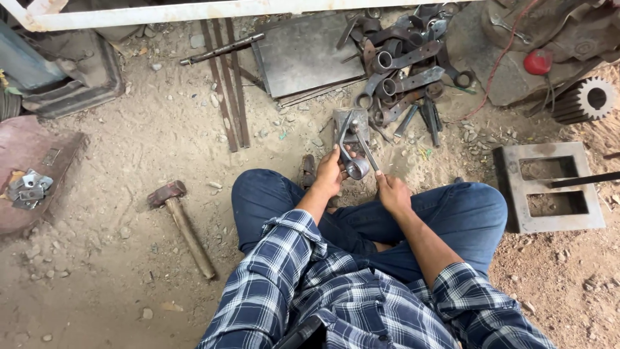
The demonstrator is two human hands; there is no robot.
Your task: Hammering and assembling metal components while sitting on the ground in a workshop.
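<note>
Steel forged arm with ring end [355, 165] being gripped by left hand [329, 173], fingers curling closed around it, just near of small metal block [352, 124] sitting on sandy ground. Right hand [392, 192] closing around thin rod [368, 152] angling toward block. Person sitting cross-legged, knees framing work. Pile of similar ring-ended parts [403, 64] lying far right of block. Hammer [183, 226] lying on ground at left, well apart.
</note>
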